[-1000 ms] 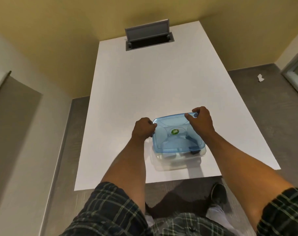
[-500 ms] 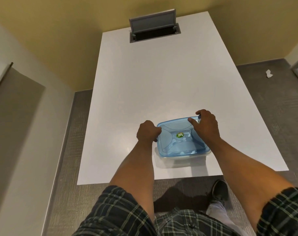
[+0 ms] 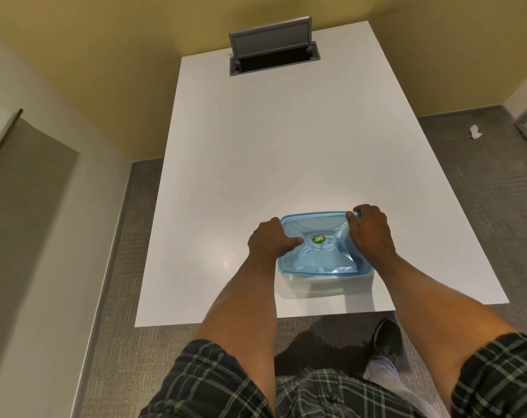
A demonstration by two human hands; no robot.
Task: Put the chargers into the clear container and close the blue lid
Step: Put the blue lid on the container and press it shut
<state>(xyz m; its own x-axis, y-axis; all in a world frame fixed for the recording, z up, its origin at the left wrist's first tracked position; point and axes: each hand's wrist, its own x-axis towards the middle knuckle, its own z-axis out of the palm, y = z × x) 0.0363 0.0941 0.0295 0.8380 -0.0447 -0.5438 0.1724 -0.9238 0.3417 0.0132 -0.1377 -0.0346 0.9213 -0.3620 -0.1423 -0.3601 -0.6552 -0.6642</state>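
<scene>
The blue lid (image 3: 319, 244) sits on top of the clear container (image 3: 322, 282), which stands on the white worktop (image 3: 280, 152) near its front edge, at about 5 o'clock from the worktop's middle. The lid looks level on the rim, though whether it is fully snapped down cannot be told from this angle. A round green sticker (image 3: 319, 238) marks the lid's centre.

The left hand (image 3: 268, 241) is at the lid's 9 o'clock side, fingers curled over the edge and the thumb lying flat on the blue surface, pointing toward the sticker. The right hand (image 3: 370, 233) covers the 2 o'clock corner, fingers wrapped over the far rim and the thumb on top. Both hands press on the lid rather than lift it.

The chargers are hard to make out through the tinted lid; only pale shapes show through the container's front wall.

At the worktop's 12 o'clock end, a grey cable hatch (image 3: 272, 52) stands with its flap raised. On the carpet at 3 o'clock lies a crumpled white scrap (image 3: 475, 136). A dark shoe (image 3: 387, 337) shows below the worktop's front edge.
</scene>
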